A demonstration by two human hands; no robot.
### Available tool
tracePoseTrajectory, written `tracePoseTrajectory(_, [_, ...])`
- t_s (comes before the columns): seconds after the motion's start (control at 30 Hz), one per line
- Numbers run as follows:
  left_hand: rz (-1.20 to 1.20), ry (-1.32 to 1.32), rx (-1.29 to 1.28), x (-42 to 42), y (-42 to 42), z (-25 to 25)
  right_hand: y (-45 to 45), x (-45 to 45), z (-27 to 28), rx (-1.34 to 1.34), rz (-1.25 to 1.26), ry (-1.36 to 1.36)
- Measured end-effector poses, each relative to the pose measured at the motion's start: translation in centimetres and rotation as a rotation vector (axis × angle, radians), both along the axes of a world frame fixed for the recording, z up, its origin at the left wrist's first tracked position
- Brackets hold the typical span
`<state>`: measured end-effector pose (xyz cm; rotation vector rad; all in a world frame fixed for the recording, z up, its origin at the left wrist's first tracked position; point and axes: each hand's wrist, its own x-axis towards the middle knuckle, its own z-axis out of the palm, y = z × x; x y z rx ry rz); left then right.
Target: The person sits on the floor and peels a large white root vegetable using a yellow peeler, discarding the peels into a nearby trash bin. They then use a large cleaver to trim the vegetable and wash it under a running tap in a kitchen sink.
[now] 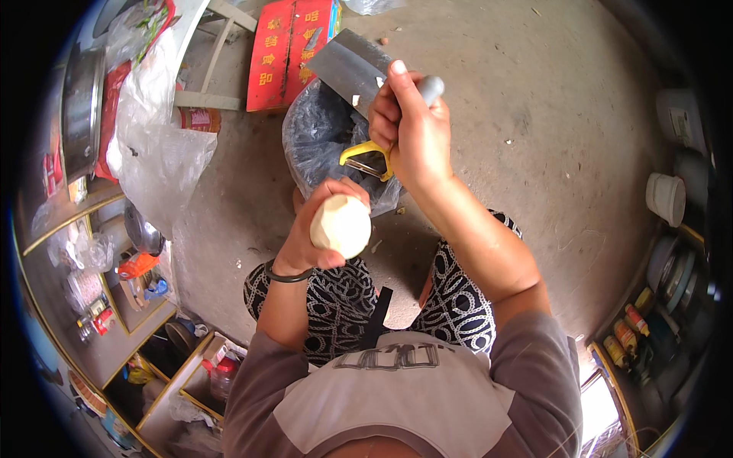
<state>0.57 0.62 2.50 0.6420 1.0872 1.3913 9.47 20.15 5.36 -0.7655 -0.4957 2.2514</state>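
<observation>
My left hand (320,229) is closed around a pale, peeled round vegetable or fruit (343,227), its rounded end facing up. In my right hand (412,120) is a cleaver by its grey handle (430,87); the broad metal blade (352,63) points up and to the left, with small pale bits stuck on it. A yellow peeler (366,150) also hangs from the right hand, below the fingers. Under the blade and peeler stands a bin lined with a dark translucent plastic bag (309,140), in front of my knees.
A red cardboard box (272,63) lies beyond the bin on the concrete floor (550,114). Open shelves (154,320) and a table with plastic bags (154,149) stand at the left. At the right are a white tub (665,199), stacked bowls and several bottles (625,335).
</observation>
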Motion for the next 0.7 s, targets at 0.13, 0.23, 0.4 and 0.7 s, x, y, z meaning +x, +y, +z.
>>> tracePoseTrajectory(0.13, [0.004,0.118,-0.07,-0.4,0.1,0.7,0.3,0.3,0.2,-0.113,0.102,0.137])
tracePoseTrajectory(0.23, [0.074,0.235,-0.087,-0.6,0.0,0.7,-0.5,0.4,1.4,-0.163,0.175,0.171])
tracePoseTrajectory(0.4, [-0.009,0.366,0.055,-0.8,-0.2,1.4,-0.9,-1.2,-0.9,0.09,0.0,-0.169])
tracePoseTrajectory(0.7, [0.486,0.471,-0.071,-5.6,-2.5,4.3,-0.8,-1.8,-2.1,-0.021,0.221,-0.101])
